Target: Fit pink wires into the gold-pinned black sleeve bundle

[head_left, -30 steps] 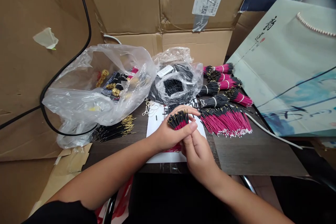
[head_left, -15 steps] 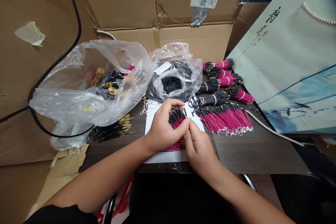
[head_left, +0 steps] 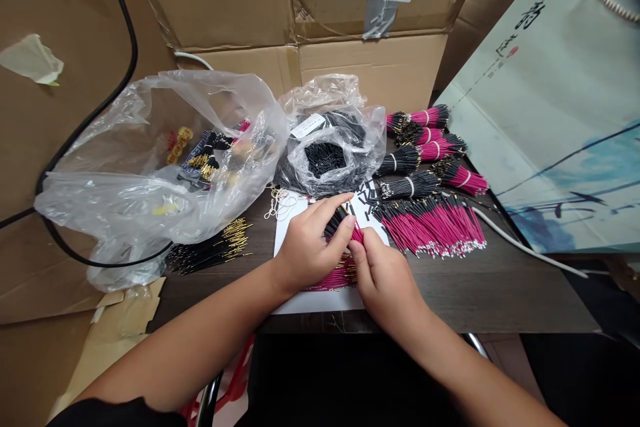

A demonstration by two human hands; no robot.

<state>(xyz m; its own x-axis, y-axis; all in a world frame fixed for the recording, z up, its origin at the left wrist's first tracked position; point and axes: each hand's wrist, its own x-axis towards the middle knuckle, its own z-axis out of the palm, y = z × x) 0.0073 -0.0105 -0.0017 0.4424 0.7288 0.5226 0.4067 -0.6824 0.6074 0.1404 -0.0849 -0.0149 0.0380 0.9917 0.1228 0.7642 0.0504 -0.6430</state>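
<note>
Over a white sheet of paper (head_left: 293, 303), my two hands meet around some pink wires (head_left: 357, 234) with black sleeves at the upper ends. My left hand (head_left: 311, 240) is curled, thumb and fingers closed about the black-sleeved ends. My right hand (head_left: 383, 273) pinches the pink lengths lower down, its fingertips partly hidden. Beneath the hands lie more loose pink wires (head_left: 333, 277) with gold tips. Short black tubes (head_left: 369, 199) are scattered on the paper just beyond my fingers.
An open plastic bag of black tubes (head_left: 325, 159) stands behind the paper. At left is a big clear bag (head_left: 225, 207) beside black wires with gold tips (head_left: 213, 247). Pink wires (head_left: 440, 227) and tied bundles (head_left: 413, 185) lie right, near a paper bag (head_left: 565, 120). Cardboard (head_left: 370, 67) walls the back.
The pink wires now show between my hands, where my thumbs met before. My right hand has dropped slightly away from my left. The whole view has shifted a little.
</note>
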